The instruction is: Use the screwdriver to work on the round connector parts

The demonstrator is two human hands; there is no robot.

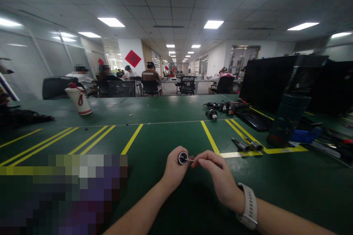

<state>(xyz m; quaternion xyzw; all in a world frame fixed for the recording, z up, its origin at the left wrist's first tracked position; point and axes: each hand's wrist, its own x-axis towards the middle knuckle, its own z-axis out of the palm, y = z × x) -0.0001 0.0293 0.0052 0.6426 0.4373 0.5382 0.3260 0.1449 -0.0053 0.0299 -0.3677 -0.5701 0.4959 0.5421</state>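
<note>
L grip (176, 169) closed round small dk cyl. part (182, 158), open end twd camera; part held over green counter (165, 136), left of dk bottle (288, 117). R grip (215, 172) pinches thin rod (190, 160), tip at cyl. mouth; depth unclear. Two metal-ended pcs (256, 146) just left of bottle; white cup (79, 100) well left of it.

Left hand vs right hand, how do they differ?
The left hand wraps around a round part, its ring-like end showing; the right hand pinches a thin rod. The right hand has a pale strap at its wrist; the left hand has none. Both are ungloved, close together over the green table.
</note>
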